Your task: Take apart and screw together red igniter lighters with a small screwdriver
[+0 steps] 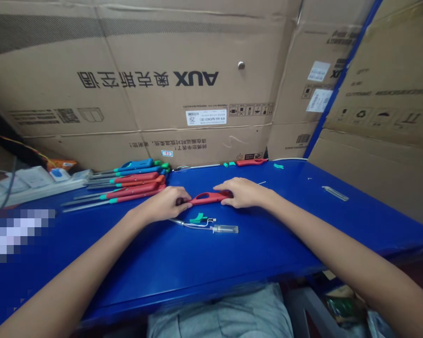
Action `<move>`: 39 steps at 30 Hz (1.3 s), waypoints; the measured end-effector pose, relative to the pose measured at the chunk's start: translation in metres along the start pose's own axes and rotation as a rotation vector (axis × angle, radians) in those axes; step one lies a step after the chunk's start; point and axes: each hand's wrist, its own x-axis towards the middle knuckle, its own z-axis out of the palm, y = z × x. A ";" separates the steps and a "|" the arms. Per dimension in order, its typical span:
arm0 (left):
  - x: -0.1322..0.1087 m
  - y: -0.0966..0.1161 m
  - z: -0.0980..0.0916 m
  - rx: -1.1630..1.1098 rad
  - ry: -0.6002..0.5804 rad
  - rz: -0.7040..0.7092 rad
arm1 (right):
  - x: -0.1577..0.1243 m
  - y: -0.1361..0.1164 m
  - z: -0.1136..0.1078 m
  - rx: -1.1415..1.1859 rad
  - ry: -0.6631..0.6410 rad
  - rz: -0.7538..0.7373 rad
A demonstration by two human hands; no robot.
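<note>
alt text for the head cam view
The left hand and right hand hold a red plastic lighter body on a blue table. Just below lie a metal nozzle with a green clip, wires and a clear tube; red and blue long-nozzle lighters lie leftward, cardboard boxes behind.
</note>
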 end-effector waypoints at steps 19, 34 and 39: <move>0.000 -0.011 0.001 -0.028 0.028 -0.039 | -0.001 0.022 0.000 0.325 0.001 0.088; 0.002 -0.011 0.002 -0.030 0.029 -0.037 | 0.003 0.023 0.004 0.321 -0.020 0.102; 0.001 -0.015 0.002 -0.033 0.008 -0.022 | 0.001 0.023 0.001 0.326 -0.036 0.117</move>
